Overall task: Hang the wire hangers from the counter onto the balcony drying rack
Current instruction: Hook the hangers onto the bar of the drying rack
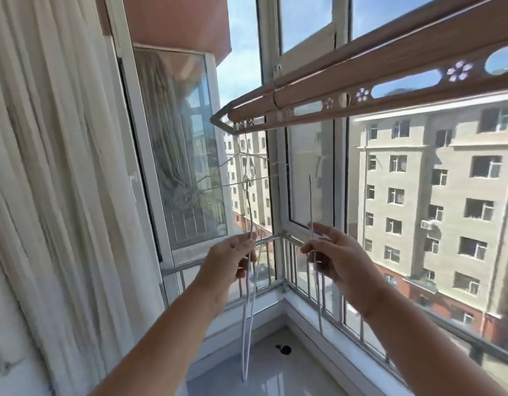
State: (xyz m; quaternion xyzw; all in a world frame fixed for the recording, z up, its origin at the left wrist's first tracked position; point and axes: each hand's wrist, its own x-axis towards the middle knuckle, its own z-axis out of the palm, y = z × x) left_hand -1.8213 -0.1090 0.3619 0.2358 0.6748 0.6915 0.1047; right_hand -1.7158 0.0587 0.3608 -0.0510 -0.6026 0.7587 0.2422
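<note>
Both hands are raised in front of the balcony corner, each holding wire, below the drying rack [390, 78], whose brown rails run in from the upper right and end above and between them. The left hand [232, 261] has its fingers curled round a bundle of wire hangers [245, 355]. The bundle stands nearly upright: its pale lower part hangs below the fist toward the light floor [275, 375], and its thin upper wires rise toward the near end of the rack. Whether those upper wires touch the rack cannot be told, as they are thin and blurred against the window. The right hand [335, 252] pinches a single wire hanger [311, 201] between thumb and fingertips, the other fingers loosely spread. This hanger is seen edge-on as one upright line, reaching above the hand and hanging below it, its top well short of the rails. The two hands are level and near each other but apart, with the metal window railing [271, 238] showing between them. A pale curtain [52, 167] hangs along the left side. A beige apartment building [418, 181] shows through the glass on the right. A small dark object [284, 350] lies on the floor in the corner, below the hands.
</note>
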